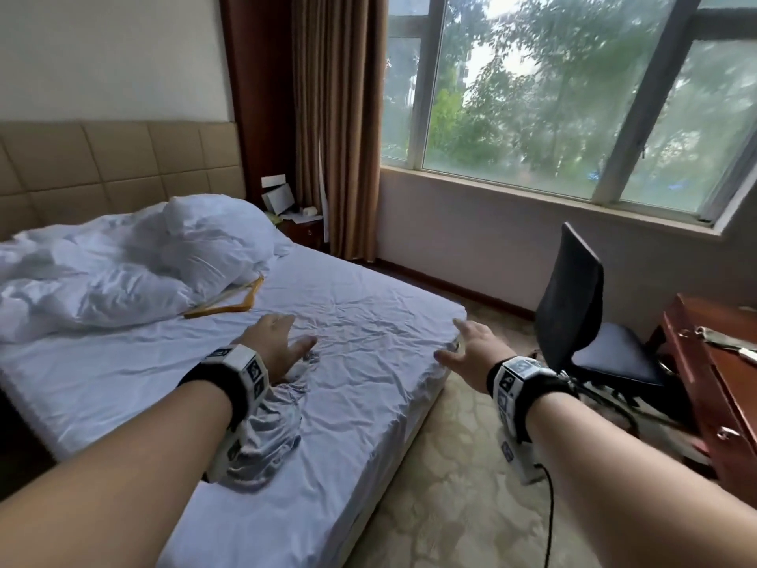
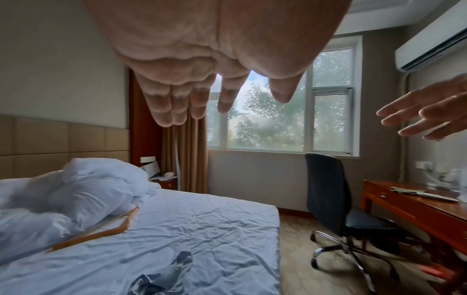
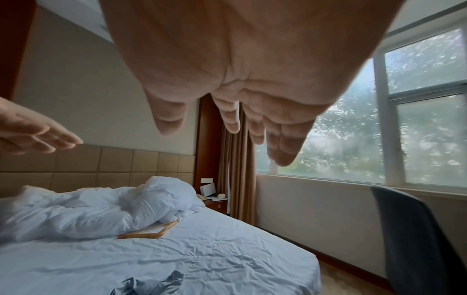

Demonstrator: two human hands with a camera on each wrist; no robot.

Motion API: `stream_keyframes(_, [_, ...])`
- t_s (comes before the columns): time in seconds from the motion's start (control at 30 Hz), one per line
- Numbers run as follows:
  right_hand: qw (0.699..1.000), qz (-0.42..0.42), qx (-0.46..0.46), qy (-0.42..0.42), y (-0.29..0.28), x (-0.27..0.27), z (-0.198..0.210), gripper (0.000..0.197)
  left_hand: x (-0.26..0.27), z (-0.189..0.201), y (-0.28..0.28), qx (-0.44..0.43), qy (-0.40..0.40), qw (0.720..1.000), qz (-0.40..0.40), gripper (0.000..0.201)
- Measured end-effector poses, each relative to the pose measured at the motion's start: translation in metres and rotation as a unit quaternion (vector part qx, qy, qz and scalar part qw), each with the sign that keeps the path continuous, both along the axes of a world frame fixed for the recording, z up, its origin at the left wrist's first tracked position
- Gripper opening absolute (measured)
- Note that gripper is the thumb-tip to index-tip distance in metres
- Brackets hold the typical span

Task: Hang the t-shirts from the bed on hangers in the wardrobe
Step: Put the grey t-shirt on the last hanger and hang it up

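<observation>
Both hands (image 1: 368, 350) hover spread, empty; better gather the grey t-shirt (image 1: 266, 436) under the left hand (image 1: 274, 346) by its shoulders.

Both bare forearms reach forward, each wrist strapped with a black band carrying a white marker-covered camera unit. The left hand (image 1: 275, 347) is held palm down, fingers straight and close together, thumb splayed to the side, holding nothing. The right hand (image 1: 471, 354) is likewise stretched out palm down, fingers extended and slightly spread, thumb pointing inward toward the other hand, also holding nothing. The two hands are level with each other and well apart.
</observation>
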State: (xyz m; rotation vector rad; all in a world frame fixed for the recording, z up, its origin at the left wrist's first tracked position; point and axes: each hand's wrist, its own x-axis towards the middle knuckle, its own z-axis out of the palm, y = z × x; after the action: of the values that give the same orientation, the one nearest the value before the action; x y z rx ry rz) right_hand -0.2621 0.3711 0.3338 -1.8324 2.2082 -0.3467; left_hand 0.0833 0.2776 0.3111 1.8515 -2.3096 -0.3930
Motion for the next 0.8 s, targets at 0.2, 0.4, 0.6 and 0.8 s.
stream_keyframes(0.2, [0.993,0.105,0.050,0.006,-0.151,0.009,-0.025,0.083,0.015,-0.026,-0.076,0.035,-0.004,0.994,0.108,0.081])
stream_keyframes(0.4, [0.971,0.201,0.132,-0.004,-0.249,0.051,-0.084,0.082,0.049,-0.087,-0.109,0.128,-0.012,0.972,0.195,0.081])
stream_keyframes(0.6, [0.948,0.242,0.206,0.025,-0.337,0.097,-0.157,0.082,0.093,-0.163,-0.164,0.186,0.014,0.950,0.251,0.079])
stream_keyframes(0.8, [0.923,0.255,0.280,0.061,-0.421,0.139,-0.225,0.077,0.108,-0.241,-0.224,0.252,0.045,0.922,0.290,0.074])
